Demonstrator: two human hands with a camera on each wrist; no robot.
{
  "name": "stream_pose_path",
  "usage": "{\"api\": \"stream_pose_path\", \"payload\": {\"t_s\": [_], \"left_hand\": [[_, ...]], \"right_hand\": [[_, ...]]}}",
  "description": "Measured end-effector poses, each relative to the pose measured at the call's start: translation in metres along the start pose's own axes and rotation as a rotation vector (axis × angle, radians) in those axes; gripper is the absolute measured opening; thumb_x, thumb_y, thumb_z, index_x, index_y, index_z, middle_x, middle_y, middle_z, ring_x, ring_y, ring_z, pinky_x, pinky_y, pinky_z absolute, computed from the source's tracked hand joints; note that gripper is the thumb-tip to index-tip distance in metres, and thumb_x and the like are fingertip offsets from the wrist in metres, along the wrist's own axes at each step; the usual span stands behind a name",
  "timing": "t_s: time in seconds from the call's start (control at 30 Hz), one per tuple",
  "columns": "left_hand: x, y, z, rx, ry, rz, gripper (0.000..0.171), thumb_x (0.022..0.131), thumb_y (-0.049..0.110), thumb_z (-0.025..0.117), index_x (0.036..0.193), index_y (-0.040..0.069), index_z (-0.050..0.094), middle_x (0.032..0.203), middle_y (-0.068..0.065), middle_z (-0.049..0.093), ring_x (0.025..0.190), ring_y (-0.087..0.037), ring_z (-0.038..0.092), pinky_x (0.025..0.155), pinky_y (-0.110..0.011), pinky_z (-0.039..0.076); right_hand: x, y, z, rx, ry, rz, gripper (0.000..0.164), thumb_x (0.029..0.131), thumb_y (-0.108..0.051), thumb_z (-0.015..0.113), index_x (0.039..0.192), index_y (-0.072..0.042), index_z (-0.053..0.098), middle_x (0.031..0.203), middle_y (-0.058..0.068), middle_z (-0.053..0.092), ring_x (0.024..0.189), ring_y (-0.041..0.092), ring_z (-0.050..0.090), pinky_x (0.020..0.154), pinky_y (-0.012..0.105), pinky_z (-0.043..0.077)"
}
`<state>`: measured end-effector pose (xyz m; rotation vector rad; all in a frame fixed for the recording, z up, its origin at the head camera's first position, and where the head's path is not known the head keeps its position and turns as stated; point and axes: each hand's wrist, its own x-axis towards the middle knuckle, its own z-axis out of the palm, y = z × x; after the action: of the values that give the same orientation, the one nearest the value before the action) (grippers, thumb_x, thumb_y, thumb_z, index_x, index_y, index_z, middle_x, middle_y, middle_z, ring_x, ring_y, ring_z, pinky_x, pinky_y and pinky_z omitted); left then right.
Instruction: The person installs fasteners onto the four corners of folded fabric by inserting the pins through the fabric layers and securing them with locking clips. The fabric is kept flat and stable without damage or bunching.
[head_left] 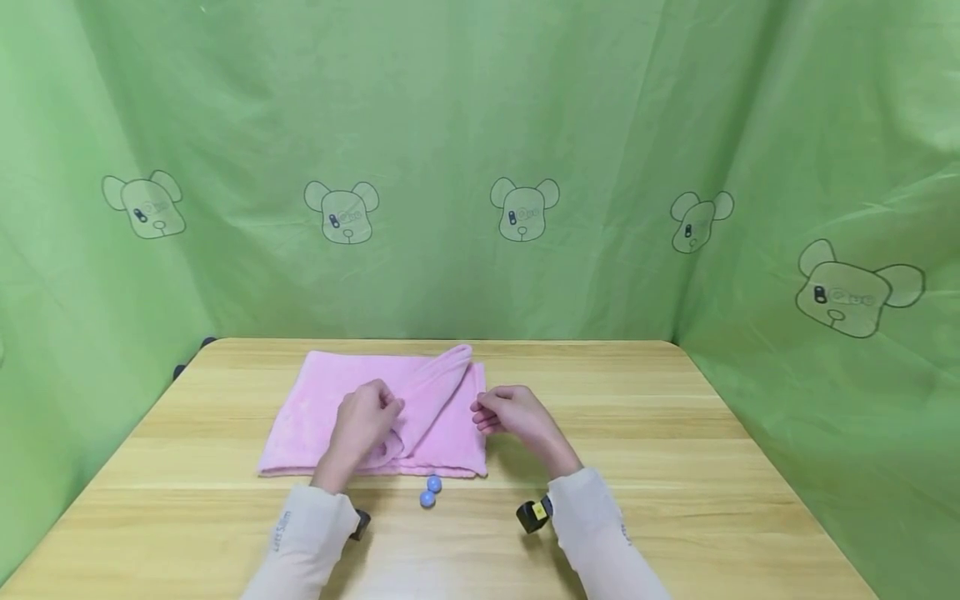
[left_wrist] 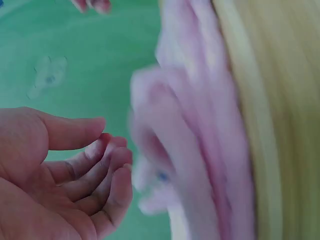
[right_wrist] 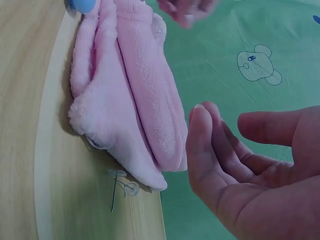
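Here we are at the near side of the desk point(head_left: 637, 533), two pale sleeves point(head_left: 303, 525) coming in, a black device point(head_left: 531, 517) with a yellow patch at the right wrist. Just beyond and between the wrists, two blue balls point(head_left: 427, 499) sit close together, one a touch farther and to the right. And right behind them, the near edge of the pink cloth point(head_left: 322, 417), lying flat on the left and middle of the desk! The left hand point(head_left: 366, 417) is over its middle, fingers loosely bent and bare, thumb tip close to the forefinger; whether it brushes the pile, I can't tell. Across to the right hand point(head_left: 517, 412), at the cloth's right edge: fingers softly curved, thumb standing apart from them, palm bare. The right wrist view picks up clear-headed pins point(right_wrist: 117, 173) just beside that right edge. Now the fold point(head_left: 438, 392): a rolled flap slanting from the near middle to the far right corner. And at the back, the green curtain point(head_left: 450, 283), with outlined round-eared animal faces point(head_left: 524, 212) in a row.
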<state>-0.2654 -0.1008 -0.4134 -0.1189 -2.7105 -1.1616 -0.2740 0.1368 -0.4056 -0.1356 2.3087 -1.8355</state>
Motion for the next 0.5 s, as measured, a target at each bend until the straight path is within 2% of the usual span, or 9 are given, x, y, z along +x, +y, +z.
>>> {"api": "stream_pose_path", "payload": {"t_s": [0.1,0.23,0.3,0.37,0.5], "left_hand": [[-0.005,0.017,0.009,-0.018,-0.011,0.102,0.008,0.085,0.008,0.071,0.083,0.006,0.064,0.071,-0.003,0.063,0.059,-0.014,0.056,0.054,-0.031,0.052],[-0.015,0.033,0.028,0.005,-0.132,0.217,0.011,0.081,0.008,0.075,0.089,0.005,0.068,0.081,-0.006,0.067,0.071,-0.016,0.059,0.066,-0.036,0.054],[-0.019,0.036,0.035,0.021,-0.210,0.235,0.017,0.080,0.010,0.076,0.093,0.004,0.069,0.085,-0.008,0.068,0.073,-0.018,0.060,0.069,-0.038,0.053],[-0.021,0.037,0.042,0.043,-0.262,0.246,0.023,0.077,0.011,0.078,0.096,0.002,0.069,0.089,-0.011,0.068,0.078,-0.021,0.060,0.073,-0.041,0.052],[-0.025,0.035,0.050,0.081,-0.311,0.231,0.029,0.072,0.012,0.083,0.095,0.003,0.069,0.088,-0.012,0.067,0.079,-0.022,0.061,0.076,-0.042,0.052]], "right_hand": [[-0.002,-0.002,0.001,-0.008,-0.002,-0.002,0.024,0.100,-0.009,0.052,0.101,0.012,0.065,0.086,0.019,0.066,0.074,0.025,0.065,0.075,0.040,0.058],[-0.004,-0.004,0.001,-0.033,-0.008,-0.013,0.025,0.099,-0.011,0.054,0.102,0.012,0.065,0.086,0.020,0.066,0.075,0.027,0.065,0.073,0.040,0.058],[-0.005,-0.004,0.000,-0.044,-0.010,-0.025,0.025,0.098,-0.012,0.056,0.103,0.012,0.065,0.085,0.019,0.067,0.074,0.025,0.064,0.072,0.039,0.058],[-0.006,-0.006,-0.001,-0.048,-0.014,-0.034,0.024,0.096,-0.012,0.059,0.103,0.011,0.065,0.084,0.017,0.067,0.073,0.024,0.064,0.072,0.038,0.058],[-0.008,-0.012,0.000,-0.089,-0.011,-0.063,0.019,0.091,-0.010,0.064,0.100,0.007,0.066,0.083,0.014,0.067,0.072,0.022,0.064,0.070,0.036,0.058]]}}
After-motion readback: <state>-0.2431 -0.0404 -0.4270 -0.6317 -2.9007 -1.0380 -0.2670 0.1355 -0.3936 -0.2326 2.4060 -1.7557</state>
